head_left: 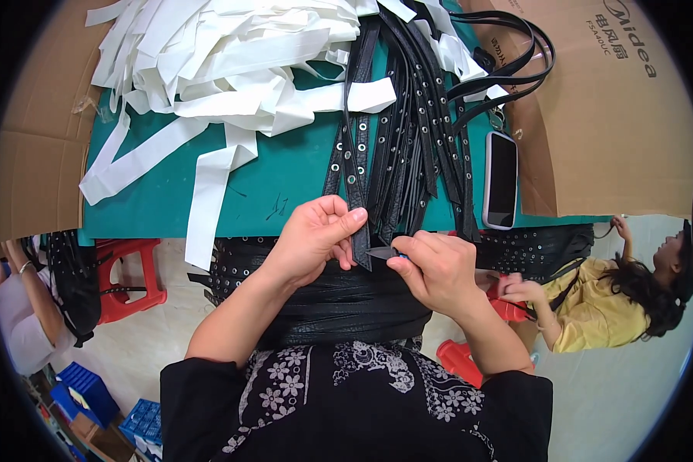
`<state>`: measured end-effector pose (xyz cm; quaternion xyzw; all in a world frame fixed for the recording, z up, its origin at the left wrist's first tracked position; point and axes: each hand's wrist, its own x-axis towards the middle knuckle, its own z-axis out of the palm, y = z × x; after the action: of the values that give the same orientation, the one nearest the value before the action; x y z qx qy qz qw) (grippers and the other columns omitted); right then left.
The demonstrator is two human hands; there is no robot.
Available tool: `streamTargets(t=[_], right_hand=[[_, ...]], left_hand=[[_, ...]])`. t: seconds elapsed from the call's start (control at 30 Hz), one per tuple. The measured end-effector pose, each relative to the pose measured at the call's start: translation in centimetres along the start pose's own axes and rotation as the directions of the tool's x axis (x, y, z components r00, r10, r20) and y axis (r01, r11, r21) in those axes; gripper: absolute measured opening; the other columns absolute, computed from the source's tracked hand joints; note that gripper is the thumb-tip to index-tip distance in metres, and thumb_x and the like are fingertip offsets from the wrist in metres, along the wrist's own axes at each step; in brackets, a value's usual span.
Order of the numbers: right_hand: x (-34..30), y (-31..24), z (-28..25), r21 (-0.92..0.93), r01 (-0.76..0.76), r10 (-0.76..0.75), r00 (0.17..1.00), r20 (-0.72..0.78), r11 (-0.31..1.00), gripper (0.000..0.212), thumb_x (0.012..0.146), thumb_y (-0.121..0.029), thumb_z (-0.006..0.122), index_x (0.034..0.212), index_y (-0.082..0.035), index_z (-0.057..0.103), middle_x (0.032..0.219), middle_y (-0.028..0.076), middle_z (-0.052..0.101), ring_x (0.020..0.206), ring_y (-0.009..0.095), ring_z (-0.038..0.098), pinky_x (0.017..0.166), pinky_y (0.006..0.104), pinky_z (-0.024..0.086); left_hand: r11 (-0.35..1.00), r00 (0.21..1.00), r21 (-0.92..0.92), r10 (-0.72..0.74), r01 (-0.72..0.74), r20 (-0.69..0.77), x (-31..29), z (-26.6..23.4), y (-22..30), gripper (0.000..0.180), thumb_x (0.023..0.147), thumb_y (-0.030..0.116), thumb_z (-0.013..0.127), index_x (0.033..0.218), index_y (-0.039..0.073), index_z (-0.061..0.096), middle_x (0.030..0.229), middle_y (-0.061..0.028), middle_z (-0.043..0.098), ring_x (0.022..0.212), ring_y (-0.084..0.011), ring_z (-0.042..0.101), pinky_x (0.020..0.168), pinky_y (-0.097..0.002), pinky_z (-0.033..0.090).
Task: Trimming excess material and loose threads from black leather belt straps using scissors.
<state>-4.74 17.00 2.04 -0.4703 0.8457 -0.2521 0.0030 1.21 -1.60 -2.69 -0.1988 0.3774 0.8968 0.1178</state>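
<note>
Left hand (pixel 316 235): grip pinching strap (pixel 361 248), end just past worktop's (pixel 285 171) 6 o'clock edge. Right hand (pixel 437 266): grip closed on probable snips (pixel 380 252), blade at strap end's 3 o'clock.

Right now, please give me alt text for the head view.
The left hand holds a black eyeleted strap near its tip while the right hand holds a small pointed tool at that end. More black straps lie on a green table, piled white strips mostly to their left, a phone to their right.
</note>
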Motion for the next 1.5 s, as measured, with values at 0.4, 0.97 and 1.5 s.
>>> streamTargets(t=[0.4, 0.97, 1.5], right_hand=[[0.4, 1.6, -0.2, 0.021, 0.000, 0.002, 0.996, -0.084, 1.000, 0.021, 0.076, -0.025, 0.063, 0.080, -0.006, 0.057, 0.057, 0.005, 0.048, 0.047, 0.021, 0.049, 0.045, 0.0313, 0.036], [2.4, 1.1, 0.8, -0.006, 0.042, -0.041, 0.998, 0.041, 0.999, 0.022, 0.075, -0.028, 0.064, 0.080, -0.008, 0.059, 0.061, 0.003, 0.053, 0.052, 0.020, 0.054, 0.046, 0.0300, 0.040], [3.8, 2.9, 0.5, 0.061, 0.207, -0.214, 0.969, 0.122, 0.976, 0.023, 0.075, -0.031, 0.063, 0.078, -0.009, 0.060, 0.058, 0.002, 0.051, 0.050, 0.020, 0.052, 0.044, 0.0305, 0.038]], left_hand=[[0.980, 0.994, 0.181, 0.095, -0.082, -0.063, -0.3, -0.1, 0.4, 0.023, 0.085, 0.019, 0.060, 0.072, 0.004, 0.050, 0.056, -0.0020, 0.052, 0.042, -0.0087, 0.052, 0.038, -0.0189, 0.042], [0.965, 0.993, 0.253, 0.094, -0.075, -0.065, -0.3, -0.5, 0.5, 0.023, 0.086, 0.020, 0.057, 0.070, 0.004, 0.055, 0.057, 0.0016, 0.051, 0.045, -0.0038, 0.048, 0.037, -0.0178, 0.040], [0.987, 1.000, 0.162, -0.001, 0.002, -0.008, -0.2, -0.7, 0.5, 0.023, 0.087, 0.020, 0.056, 0.069, 0.006, 0.053, 0.059, 0.0013, 0.053, 0.042, -0.0031, 0.047, 0.035, -0.0171, 0.039]])
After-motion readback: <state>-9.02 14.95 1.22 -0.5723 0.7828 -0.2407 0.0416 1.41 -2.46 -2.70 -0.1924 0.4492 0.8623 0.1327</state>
